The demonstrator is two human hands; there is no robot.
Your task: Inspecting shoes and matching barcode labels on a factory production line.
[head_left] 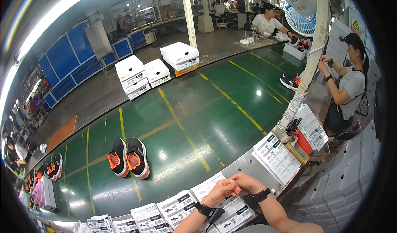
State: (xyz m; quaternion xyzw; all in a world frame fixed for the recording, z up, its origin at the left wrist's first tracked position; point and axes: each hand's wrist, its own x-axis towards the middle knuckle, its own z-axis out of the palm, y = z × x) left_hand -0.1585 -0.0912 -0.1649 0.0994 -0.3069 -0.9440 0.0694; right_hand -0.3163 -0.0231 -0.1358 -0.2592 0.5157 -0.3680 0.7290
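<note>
My left hand and my right hand meet at the near edge of a green conveyor belt, fingers pinched together over a row of white label sheets. What they pinch is too small to tell. Both wrists wear black bands. A pair of black shoes with orange lining lies on the belt to my left, well apart from my hands.
White shoe boxes stand stacked at the belt's far side. More label sheets and a pen cup sit to my right by a pole with a fan. Another person stands on the right, and others work farther off. More shoes lie far left.
</note>
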